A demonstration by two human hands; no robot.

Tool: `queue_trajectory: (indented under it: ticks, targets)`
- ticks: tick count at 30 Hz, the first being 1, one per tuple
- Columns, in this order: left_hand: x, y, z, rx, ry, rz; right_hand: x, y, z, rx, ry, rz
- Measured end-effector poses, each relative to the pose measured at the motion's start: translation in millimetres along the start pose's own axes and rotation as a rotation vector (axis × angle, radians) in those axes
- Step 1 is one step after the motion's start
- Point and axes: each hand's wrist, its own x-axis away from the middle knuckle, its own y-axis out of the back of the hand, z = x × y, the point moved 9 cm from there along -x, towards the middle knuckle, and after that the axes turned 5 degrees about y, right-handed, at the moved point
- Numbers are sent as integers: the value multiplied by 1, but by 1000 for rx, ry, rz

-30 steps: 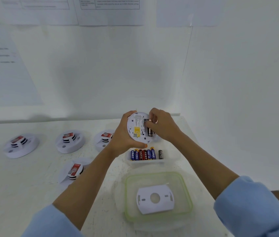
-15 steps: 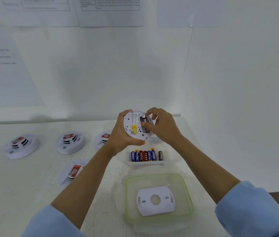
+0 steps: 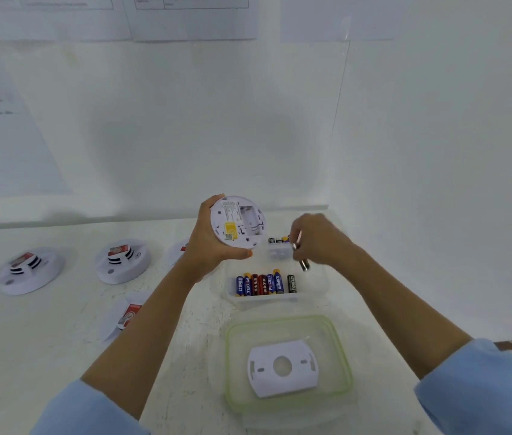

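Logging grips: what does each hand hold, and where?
Left hand grips the detector by its rim; right hand pinches a blurred battery by its upper part.

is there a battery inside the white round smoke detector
No, the white round smoke detector shows an empty bay; the right hand holds a dark cylindrical battery aside.

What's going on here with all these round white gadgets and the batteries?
A person is servicing a smoke detector. The left hand holds it up with its back to the camera, and its battery bay looks empty. The right hand pinches what looks like a battery, blurred, above the clear tray where a row of batteries lies. A white mounting plate lies in the green-rimmed container nearer the person.
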Motion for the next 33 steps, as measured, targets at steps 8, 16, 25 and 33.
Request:
queue_trajectory:
  ticks: [8, 16, 25, 33]
  targets:
    - [-10, 5, 0, -7, -18, 8, -12, -32, -2, 337, -5, 204]
    - [-20, 7, 6, 11, 15, 51, -80, -38, -1, 320, 134, 321]
    - [-28, 3, 14, 9, 36, 61, -108, -76, -3, 381, 247, 461]
    - [-23, 6, 16, 43, 57, 58, -86, 15, -11, -467, 249, -102]
